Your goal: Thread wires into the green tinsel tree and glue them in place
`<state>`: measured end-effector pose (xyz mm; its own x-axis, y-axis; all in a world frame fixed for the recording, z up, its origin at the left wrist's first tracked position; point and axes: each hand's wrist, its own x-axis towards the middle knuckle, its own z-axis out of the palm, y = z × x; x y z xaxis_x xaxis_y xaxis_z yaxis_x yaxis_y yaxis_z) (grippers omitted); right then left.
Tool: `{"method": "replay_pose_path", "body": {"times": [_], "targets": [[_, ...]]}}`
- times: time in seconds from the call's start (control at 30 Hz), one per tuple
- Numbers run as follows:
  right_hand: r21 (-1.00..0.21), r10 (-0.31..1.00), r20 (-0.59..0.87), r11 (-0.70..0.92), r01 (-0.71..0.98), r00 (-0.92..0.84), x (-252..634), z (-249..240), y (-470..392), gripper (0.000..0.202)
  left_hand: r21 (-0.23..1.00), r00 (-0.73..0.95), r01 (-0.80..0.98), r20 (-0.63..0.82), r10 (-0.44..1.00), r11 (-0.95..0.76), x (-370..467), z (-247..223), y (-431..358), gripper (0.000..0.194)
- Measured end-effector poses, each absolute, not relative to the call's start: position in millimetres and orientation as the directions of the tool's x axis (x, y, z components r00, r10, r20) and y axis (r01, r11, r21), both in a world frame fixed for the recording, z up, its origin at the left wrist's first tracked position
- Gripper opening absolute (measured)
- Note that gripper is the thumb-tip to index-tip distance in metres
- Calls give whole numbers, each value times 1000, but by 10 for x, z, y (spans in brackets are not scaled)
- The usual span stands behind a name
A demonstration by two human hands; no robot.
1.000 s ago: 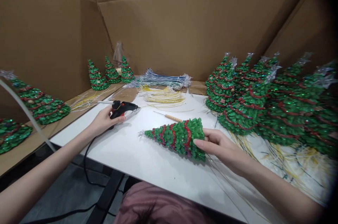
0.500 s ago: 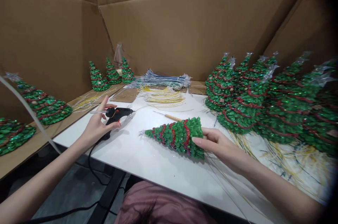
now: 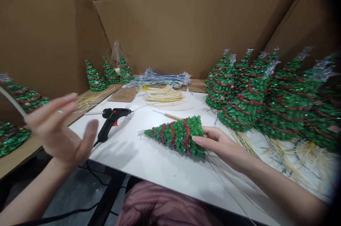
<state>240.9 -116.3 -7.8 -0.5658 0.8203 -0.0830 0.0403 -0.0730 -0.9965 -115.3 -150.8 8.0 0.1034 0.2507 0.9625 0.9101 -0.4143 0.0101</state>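
Observation:
My right hand point(image 3: 218, 141) grips the base of a small green tree point(image 3: 173, 135) with red garlands. The tree lies on its side over the white table point(image 3: 128, 165), its clear star tip pointing left and thin wires trailing from its base. My left hand point(image 3: 64, 130) is raised at the left, slightly blurred, its fingers apart and nothing in them. To the right of that hand, a black glue gun point(image 3: 108, 126) with a red trigger lies on the table, nozzle to the right. Behind the held tree is a wooden-handled pointed tool point(image 3: 172, 116).
Several star-topped trees point(image 3: 245, 105) stand at the right, above loose wires point(image 3: 287, 158). Bundles of blue-white wires point(image 3: 165, 78) and yellow-white wires point(image 3: 161, 94) lie at the back. More trees point(image 3: 94, 77) are at the left. Cardboard walls point(image 3: 154, 31) surround the table.
My left hand has let go of the glue gun and moved left and towards me. The glue gun now rests on the table. My right hand still holds the tree in about the same place.

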Motion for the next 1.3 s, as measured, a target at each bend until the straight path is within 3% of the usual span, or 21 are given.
{"method": "replay_pose_path", "body": {"times": [0.07,0.17,0.23,0.57,0.87,1.3], "targets": [[-996,830,-85,-66,55,-552,2416,-88,-1157,33,-259,437,821,858,269,-508,-874,53,-1562,59],[-997,814,-71,-66,30,-576,2418,-105,-1143,34,-306,682,638,650,334,-706,-463,-40,-1527,43],[-996,787,-54,-82,-17,-615,2414,-114,-1134,35,-290,745,566,581,328,-772,-281,-103,-1450,43],[-985,767,-60,-149,-86,-639,2407,-99,-1140,37,-171,808,478,471,354,-862,-124,-242,-1270,50],[-983,775,-102,-175,-57,-624,2388,-112,-1129,39,-150,810,474,460,363,-868,-99,-277,-1261,53],[-982,764,-47,-152,-109,-643,2403,-150,-1121,39,-150,782,520,479,399,-841,-34,-269,-1306,50]]}}
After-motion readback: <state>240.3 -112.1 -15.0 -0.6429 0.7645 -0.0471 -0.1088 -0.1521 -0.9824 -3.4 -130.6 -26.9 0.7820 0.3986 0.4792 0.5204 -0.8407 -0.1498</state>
